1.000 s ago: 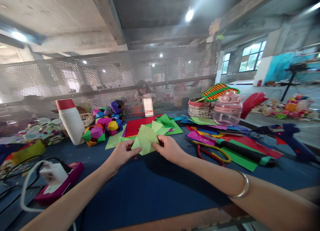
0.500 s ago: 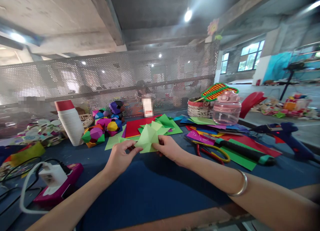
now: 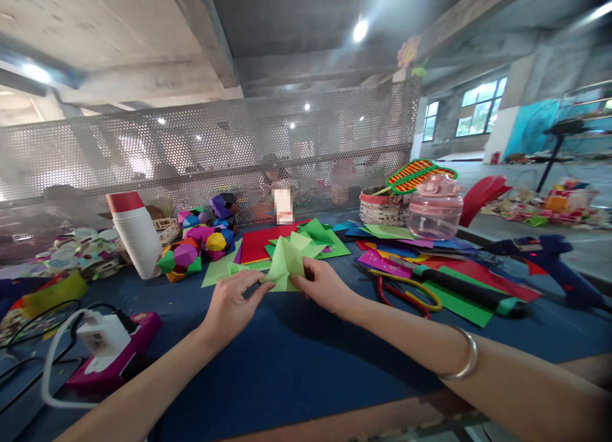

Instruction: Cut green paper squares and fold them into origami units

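Note:
A light green sheet of folding paper [image 3: 287, 263] is held up above the blue table, creased into a peak in the middle. My left hand [image 3: 234, 298] pinches its lower left corner between thumb and fingers. On the right edge my right hand [image 3: 327, 287] grips the paper, thumb in front and fingers mostly hidden behind. Just beyond the paper lie green folded pieces [image 3: 318, 235] and a red sheet [image 3: 255, 245].
Scissors [image 3: 408, 292], a black-handled cutter [image 3: 471, 290] and a blue glue gun [image 3: 545, 257] lie to the right. A pink bottle [image 3: 435, 209] stands behind them. Stacked paper cups [image 3: 136, 238], colourful paper balls [image 3: 182, 257] and a magenta power strip [image 3: 115, 359] are on the left.
The paper's left side has folded inward, so its peak looks narrower and sharper. Both hands keep their pinch and have barely shifted.

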`<state>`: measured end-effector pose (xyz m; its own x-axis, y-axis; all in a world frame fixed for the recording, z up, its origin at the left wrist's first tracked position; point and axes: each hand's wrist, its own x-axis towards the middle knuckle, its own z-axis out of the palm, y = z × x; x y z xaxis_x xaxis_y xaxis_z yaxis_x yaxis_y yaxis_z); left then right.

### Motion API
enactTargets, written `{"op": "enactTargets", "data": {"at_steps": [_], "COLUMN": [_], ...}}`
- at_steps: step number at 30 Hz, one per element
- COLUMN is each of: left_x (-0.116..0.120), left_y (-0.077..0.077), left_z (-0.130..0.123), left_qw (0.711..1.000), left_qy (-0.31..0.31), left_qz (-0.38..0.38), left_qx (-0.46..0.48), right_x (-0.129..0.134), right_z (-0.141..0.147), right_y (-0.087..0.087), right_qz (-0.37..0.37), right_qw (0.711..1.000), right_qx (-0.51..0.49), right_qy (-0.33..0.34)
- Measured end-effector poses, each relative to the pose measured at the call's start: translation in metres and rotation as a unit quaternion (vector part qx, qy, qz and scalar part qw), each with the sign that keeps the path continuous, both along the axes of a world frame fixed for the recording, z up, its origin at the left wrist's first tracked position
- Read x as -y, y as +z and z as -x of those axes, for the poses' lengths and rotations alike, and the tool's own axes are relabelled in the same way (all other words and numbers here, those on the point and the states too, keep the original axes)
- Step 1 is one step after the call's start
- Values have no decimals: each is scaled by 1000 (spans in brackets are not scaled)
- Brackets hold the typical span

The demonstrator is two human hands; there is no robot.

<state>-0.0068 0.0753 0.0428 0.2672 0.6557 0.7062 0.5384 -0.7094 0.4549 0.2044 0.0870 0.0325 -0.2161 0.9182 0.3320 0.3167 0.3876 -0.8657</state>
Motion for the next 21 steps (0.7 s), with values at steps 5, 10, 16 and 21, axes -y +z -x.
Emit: {"op": "enactTargets", "data": {"at_steps": [5, 10, 16, 21], "left_x": [5, 9, 0, -4], "left_y": [1, 8, 5, -1], "left_z": [0, -1, 2, 3], "left_qw": [1000, 999, 997, 998], "left_qy": [20, -32, -19, -2], "left_qz": [-4, 9, 32, 16], "left_qx": [11, -40, -64, -59], "right_x": [0, 0, 0, 5], "right_z": [2, 2, 0, 1], "right_y": [-3, -5, -3, 1], "right_qz": [10, 6, -25, -52], "right_qw": [1000, 1000, 999, 997], "right_qx": [-14, 0, 31, 65], "right_qy": [13, 2, -6, -1]}}
